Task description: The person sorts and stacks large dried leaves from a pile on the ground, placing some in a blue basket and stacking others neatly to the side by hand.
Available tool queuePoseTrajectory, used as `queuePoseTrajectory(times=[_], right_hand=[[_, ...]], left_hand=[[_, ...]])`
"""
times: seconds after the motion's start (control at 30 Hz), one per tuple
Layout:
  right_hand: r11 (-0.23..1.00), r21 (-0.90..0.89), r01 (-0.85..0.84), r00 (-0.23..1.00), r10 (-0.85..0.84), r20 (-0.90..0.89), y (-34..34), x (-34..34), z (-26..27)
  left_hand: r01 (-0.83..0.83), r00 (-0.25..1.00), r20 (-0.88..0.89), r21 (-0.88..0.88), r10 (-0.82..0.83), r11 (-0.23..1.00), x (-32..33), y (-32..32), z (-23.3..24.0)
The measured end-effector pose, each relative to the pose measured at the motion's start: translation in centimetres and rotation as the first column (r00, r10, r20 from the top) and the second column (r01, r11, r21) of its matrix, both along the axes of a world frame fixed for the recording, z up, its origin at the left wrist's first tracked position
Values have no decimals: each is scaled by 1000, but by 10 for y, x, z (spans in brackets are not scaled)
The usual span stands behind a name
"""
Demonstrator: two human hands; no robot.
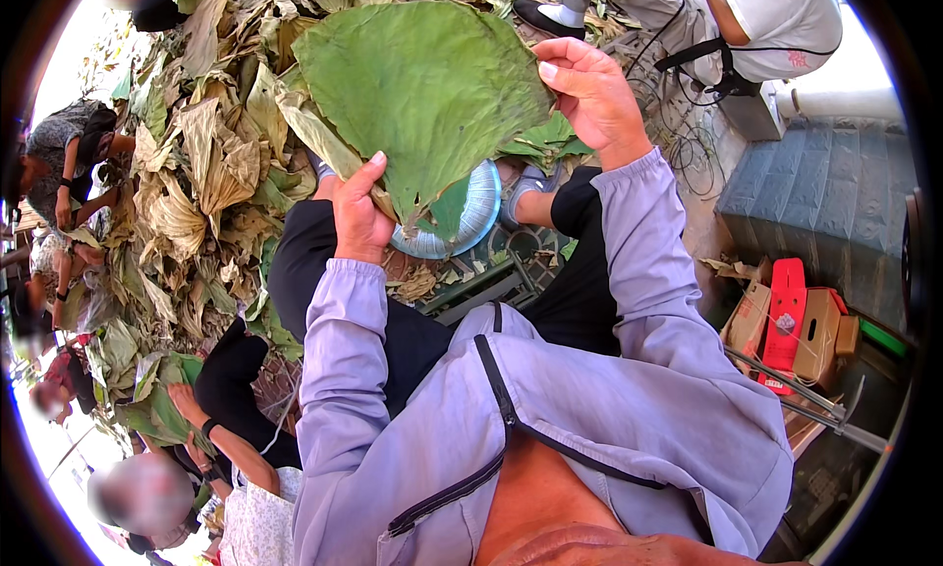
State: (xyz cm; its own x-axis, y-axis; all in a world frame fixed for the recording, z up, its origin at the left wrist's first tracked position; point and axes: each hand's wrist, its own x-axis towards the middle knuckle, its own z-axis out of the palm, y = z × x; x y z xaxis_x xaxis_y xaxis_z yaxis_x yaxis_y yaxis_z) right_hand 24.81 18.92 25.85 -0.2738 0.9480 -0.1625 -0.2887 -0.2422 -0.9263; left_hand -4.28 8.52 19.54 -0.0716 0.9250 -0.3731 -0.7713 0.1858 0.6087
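A large green dried leaf, likely lotus, is spread between my two hands in the head view. My left hand grips its lower left edge, where paler, folded leaf parts lie against it. My right hand pinches the leaf's right edge between thumb and fingers. Under the leaf, between my feet, is a round light-blue ribbed container, partly hidden. More green leaves lie beyond it, below my right hand.
A big heap of dry brown leaves fills the left side. Several people sit or bend around it; one in a white shirt is at the upper right. Cardboard boxes stand at the right, below a blue-grey tiled block. Cables lie on the ground.
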Motion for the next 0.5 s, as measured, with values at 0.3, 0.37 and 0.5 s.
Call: queuePoseTrajectory(times=[0.3, 0.37, 0.5], right_hand=[[1000, -8, 30, 999, -30, 10, 5, -4, -5], [998, -15, 58, 997, -57, 47, 6, -5, -6], [990, 128, 63, 979, -86, 183, 4, -15, 1]], left_hand=[[34, 999, -2, 5, -34, 999, 0, -1, 3], [45, 999, -17, 12, -44, 999, -1, -1, 0], [35, 997, -71, 32, -33, 999, 0, -2, -5]])
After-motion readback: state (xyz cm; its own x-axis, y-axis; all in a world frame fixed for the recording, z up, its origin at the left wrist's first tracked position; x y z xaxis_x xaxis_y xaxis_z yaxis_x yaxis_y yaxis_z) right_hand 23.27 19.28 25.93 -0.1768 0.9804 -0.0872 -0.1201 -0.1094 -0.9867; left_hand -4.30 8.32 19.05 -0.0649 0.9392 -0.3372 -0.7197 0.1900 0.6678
